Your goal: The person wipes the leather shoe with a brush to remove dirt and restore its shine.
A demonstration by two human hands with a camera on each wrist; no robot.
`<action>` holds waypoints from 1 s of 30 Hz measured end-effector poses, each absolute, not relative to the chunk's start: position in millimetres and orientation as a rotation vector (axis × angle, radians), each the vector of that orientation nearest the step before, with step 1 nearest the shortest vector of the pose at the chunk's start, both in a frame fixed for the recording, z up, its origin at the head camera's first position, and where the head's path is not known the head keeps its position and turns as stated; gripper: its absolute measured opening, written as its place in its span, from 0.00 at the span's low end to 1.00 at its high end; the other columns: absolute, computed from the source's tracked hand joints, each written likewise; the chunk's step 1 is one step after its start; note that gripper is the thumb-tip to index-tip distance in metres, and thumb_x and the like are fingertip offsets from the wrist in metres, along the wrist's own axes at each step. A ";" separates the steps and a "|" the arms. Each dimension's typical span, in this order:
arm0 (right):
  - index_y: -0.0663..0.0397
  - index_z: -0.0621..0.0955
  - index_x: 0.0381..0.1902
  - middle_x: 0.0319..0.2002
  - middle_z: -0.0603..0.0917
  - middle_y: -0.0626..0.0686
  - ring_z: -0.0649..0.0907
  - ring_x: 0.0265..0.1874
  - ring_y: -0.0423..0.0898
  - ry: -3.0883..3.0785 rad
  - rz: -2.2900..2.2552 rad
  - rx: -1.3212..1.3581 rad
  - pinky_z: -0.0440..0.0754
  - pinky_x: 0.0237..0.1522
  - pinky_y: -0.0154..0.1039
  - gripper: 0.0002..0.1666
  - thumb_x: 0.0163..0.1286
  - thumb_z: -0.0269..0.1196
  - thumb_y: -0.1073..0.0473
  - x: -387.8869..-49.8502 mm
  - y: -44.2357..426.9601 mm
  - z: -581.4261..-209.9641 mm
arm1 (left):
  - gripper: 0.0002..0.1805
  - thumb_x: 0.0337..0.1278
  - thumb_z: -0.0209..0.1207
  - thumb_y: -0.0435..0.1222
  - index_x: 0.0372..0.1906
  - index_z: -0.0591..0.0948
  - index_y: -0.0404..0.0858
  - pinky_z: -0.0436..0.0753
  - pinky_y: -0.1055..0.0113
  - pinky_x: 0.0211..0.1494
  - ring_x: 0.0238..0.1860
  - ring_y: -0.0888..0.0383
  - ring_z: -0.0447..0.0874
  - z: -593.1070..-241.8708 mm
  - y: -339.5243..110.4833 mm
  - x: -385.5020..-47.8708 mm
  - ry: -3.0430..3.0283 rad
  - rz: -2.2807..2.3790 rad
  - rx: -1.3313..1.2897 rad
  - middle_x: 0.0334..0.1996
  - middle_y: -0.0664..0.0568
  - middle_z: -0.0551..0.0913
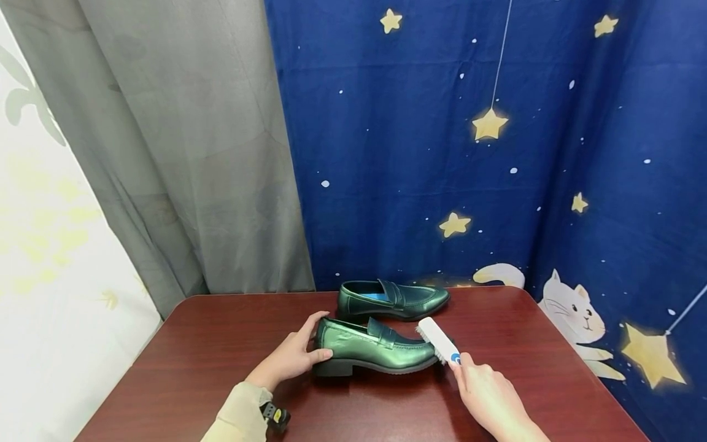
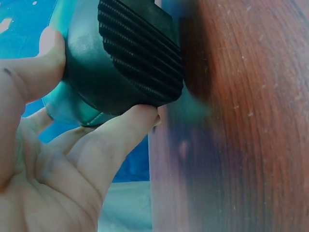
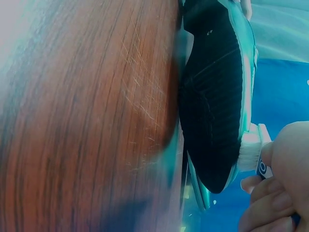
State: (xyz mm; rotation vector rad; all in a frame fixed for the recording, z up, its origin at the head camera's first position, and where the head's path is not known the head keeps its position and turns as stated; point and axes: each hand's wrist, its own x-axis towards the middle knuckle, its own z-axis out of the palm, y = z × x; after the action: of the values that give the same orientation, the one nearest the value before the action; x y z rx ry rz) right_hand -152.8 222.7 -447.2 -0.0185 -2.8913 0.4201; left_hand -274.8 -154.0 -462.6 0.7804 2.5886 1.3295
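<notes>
A shiny green loafer (image 1: 353,345) is on the table, toe pointing right, its sole tipped partly toward me. My left hand (image 1: 289,356) grips it around the back; in the left wrist view thumb and fingers lie on either side of the ridged heel (image 2: 137,50). In my right hand (image 1: 488,390) is a white brush (image 1: 437,336), held by its handle. The right wrist view has the white bristles (image 3: 249,151) against the upper near the toe, beside the dark sole (image 3: 212,106). Behind stands the matching loafer (image 1: 411,301), upright with a blue insole.
The reddish-brown wooden table (image 1: 204,344) reaches back to a grey curtain (image 1: 221,153) and a blue curtain (image 1: 397,153) with stars and a white cat. A black band with a small device (image 1: 276,416) is on the left wrist.
</notes>
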 end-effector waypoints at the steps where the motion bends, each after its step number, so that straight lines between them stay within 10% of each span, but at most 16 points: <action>1: 0.53 0.73 0.36 0.16 0.75 0.51 0.72 0.14 0.48 -2.882 0.420 -0.016 0.67 0.17 0.46 0.12 0.76 0.59 0.53 -152.7 222.3 -447.4 | 0.42 0.63 0.67 0.44 0.76 0.57 0.52 0.82 0.68 0.36 0.51 0.58 0.81 -462.5 -153.6 -274.4 2.580 1.343 0.776 0.66 0.42 0.77; 11: 0.53 0.72 0.36 0.15 0.72 0.50 0.72 0.14 0.47 -2.882 0.435 -0.002 0.67 0.17 0.46 0.12 0.77 0.58 0.52 -153.7 215.5 -446.8 | 0.43 0.64 0.66 0.44 0.78 0.56 0.47 0.83 0.64 0.31 0.60 0.47 0.79 -462.1 -154.4 -275.0 2.538 1.389 0.716 0.70 0.36 0.72; 30: 0.54 0.72 0.35 0.15 0.72 0.51 0.74 0.14 0.49 -2.852 0.447 0.010 0.68 0.17 0.46 0.13 0.77 0.58 0.53 -156.1 209.3 -449.8 | 0.60 0.46 0.77 0.49 0.80 0.52 0.47 0.79 0.51 0.63 0.66 0.47 0.78 -459.4 -153.9 -278.3 2.626 1.229 0.748 0.66 0.41 0.78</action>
State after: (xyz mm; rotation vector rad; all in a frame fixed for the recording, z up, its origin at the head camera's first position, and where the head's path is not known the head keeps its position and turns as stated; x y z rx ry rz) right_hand -156.1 209.3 -449.8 0.0100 -2.8523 0.4467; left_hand -278.3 -153.9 -459.4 0.7481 2.6256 1.2294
